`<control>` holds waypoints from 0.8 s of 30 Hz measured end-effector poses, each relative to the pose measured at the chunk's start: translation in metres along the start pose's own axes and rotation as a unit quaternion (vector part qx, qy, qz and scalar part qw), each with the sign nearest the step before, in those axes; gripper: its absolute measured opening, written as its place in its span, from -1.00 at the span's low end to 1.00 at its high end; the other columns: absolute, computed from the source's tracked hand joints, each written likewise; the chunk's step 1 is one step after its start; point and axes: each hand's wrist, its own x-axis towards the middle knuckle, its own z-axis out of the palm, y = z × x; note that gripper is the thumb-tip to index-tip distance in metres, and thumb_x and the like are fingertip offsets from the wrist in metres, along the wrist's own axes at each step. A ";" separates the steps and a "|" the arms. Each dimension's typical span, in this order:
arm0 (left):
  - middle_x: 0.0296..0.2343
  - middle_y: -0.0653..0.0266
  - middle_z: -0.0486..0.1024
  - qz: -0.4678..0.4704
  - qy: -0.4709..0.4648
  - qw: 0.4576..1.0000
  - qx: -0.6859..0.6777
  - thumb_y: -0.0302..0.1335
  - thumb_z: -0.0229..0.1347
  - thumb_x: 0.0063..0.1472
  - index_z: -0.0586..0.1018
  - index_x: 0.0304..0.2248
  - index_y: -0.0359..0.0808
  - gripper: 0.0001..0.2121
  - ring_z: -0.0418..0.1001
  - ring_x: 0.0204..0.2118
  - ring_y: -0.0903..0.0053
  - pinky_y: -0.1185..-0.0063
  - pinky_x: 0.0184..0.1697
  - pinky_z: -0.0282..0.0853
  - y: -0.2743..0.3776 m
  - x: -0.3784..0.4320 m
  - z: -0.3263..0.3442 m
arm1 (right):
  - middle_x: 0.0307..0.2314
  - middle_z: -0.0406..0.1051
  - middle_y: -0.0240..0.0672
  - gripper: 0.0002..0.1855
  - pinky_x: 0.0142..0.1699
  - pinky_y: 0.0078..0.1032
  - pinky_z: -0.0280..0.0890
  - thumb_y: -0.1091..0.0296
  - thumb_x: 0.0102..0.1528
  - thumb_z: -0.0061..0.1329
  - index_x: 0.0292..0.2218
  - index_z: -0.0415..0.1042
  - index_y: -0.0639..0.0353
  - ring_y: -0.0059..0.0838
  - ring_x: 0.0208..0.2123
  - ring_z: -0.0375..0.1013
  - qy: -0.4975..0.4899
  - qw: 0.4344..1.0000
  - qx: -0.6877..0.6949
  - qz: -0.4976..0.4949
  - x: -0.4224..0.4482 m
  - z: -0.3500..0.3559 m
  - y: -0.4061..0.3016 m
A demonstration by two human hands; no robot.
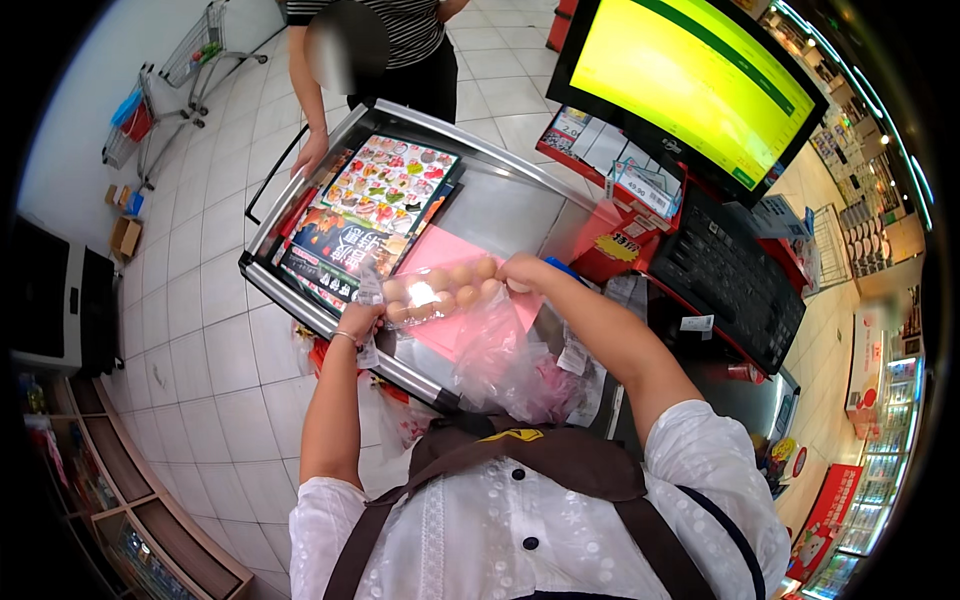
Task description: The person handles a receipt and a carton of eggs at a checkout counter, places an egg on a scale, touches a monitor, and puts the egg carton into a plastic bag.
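Observation:
A clear plastic carton of eggs (442, 291) is held level over the checkout counter between my two hands. My left hand (362, 322) grips its left end, along with a long paper receipt (369, 292). At the other end, the fingers of my right hand (525, 273) close on the carton's corner. Under the carton lies a pink sheet (431, 251). A crumpled clear plastic bag (495, 352) rests against the carton's near side, close to my apron (525, 454).
Printed flyers (367, 202) lie inside the counter's metal-edged tray (480, 142). A monitor (690, 82), a black keyboard (724, 262) and a red box of price cards (637, 195) stand to the right. Across the counter, a person's hand (310, 152) rests on the rim. Shopping carts (199, 52) stand far left.

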 end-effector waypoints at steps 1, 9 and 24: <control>-0.74 0.31 0.37 0.000 0.004 1.000 0.002 -0.46 0.05 -0.07 0.44 -0.67 -0.38 -0.84 0.28 -0.76 0.64 0.66 -0.73 0.16 0.000 0.000 0.001 | -0.52 0.40 -0.19 -0.77 -0.48 -0.51 0.28 0.38 -0.14 -0.05 -0.45 0.41 0.40 -0.43 -0.54 0.39 -0.006 1.000 0.000 0.012 -0.001 -0.002 -0.003; -0.76 0.28 0.36 0.020 0.057 0.986 -0.156 -0.49 0.03 -0.05 0.44 -0.67 -0.41 -0.84 0.28 -0.78 0.59 0.65 -0.76 0.14 -0.017 -0.006 0.034 | -0.54 0.39 -0.25 -0.71 -0.51 -0.52 0.29 0.29 -0.11 -0.02 -0.38 0.38 0.33 -0.47 -0.57 0.39 0.177 0.961 0.156 -0.145 -0.041 0.015 0.036; -0.73 0.35 0.34 -0.032 0.036 0.968 -0.245 -0.40 0.04 0.04 0.44 -0.58 -0.32 -0.84 0.27 -0.76 0.62 0.68 -0.74 0.17 -0.022 -0.017 0.051 | -0.61 0.34 -0.27 -0.81 -0.52 -0.47 0.29 0.41 -0.11 -0.03 -0.41 0.35 0.31 -0.44 -0.60 0.36 0.018 0.895 0.446 0.005 -0.016 0.038 0.005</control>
